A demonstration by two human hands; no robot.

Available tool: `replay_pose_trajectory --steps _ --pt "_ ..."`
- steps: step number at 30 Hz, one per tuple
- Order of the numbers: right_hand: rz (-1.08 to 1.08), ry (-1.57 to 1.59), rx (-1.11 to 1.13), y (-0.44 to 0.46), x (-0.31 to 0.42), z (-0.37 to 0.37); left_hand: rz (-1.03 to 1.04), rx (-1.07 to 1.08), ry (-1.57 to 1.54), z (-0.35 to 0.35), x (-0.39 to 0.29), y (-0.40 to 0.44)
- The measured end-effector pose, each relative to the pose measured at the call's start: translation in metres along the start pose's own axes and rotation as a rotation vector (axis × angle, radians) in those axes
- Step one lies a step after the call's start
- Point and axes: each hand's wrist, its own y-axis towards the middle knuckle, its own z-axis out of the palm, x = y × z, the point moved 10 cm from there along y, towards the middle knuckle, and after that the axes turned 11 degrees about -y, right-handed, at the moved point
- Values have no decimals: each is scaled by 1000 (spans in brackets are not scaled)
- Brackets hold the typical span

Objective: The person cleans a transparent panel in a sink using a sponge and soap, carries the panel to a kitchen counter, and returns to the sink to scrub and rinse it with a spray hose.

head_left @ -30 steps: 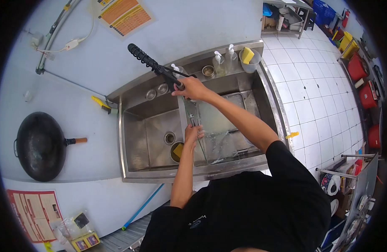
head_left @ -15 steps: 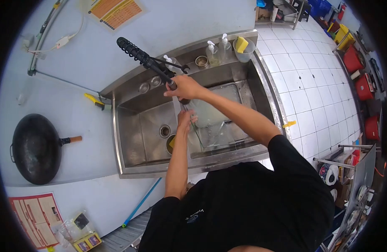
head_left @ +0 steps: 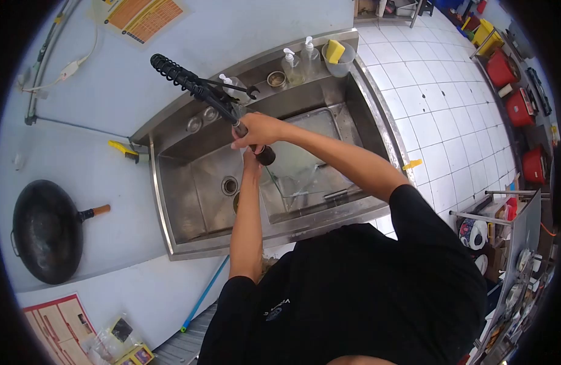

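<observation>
My right hand (head_left: pixel 262 129) is wrapped round the spout of a black spring-hose faucet (head_left: pixel 214 100). Its dark nozzle (head_left: pixel 266 156) points down over the sink, near the divider. Just below and behind sits my left hand (head_left: pixel 250 160); its fingers are hidden by the faucet and my right hand. In the right basin lies a clear sheet or container (head_left: pixel 298 185) with a thin green edge, beside a wide tray (head_left: pixel 304 143) that looks wet. A drain (head_left: pixel 230 185) shows in the left basin, a round container mostly behind my left forearm.
Along the sink's back ledge stand pump bottles (head_left: pixel 293 68), a small metal cup (head_left: pixel 276 79) and a plastic tub (head_left: pixel 339 66) with a yellow sponge (head_left: pixel 335 52). A wok (head_left: pixel 48 231) and a yellow brush (head_left: pixel 123 149) hang on the left wall. White floor tiles (head_left: pixel 438 109) extend right.
My left hand has moved up and back, behind the faucet and my right hand. The nozzle has tilted into view. The whole view has shifted slightly.
</observation>
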Motion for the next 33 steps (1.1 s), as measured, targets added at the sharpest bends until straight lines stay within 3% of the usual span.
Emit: replay_pose_trajectory --steps 3,8,10,13,14,16,18,21,26,29,30,33 --pt "20 -33 10 -4 -3 0 -112 -5 -145 -7 11 9" --pt "-15 -13 28 -12 2 3 93 -69 -233 14 -17 -7" --pt "-25 82 128 -8 -3 11 39 -92 -176 12 -18 -10" --pt "-144 -222 -148 -6 3 -5 -40 -235 -10 26 -28 -26" --pt "-149 -242 -133 -2 -3 -7 -150 -209 -59 14 -2 -10" --pt "-172 -277 -101 9 0 -19 5 -196 150 32 -23 -18" --pt "-177 -267 -142 15 17 -31 -52 -260 -2 32 -3 -15" --pt "-195 -279 -184 29 35 -40 -95 -315 142 67 -18 -30" --pt "-120 -180 156 53 42 -8 -65 -476 291 103 -20 -43" --pt "-546 -622 -356 64 54 -11 -22 -579 527 116 -19 -42" --pt "-356 -486 3 70 48 -3 -32 -585 505 123 -16 -43" --pt "-150 -361 181 68 30 11 -47 -595 463 138 -17 -50"
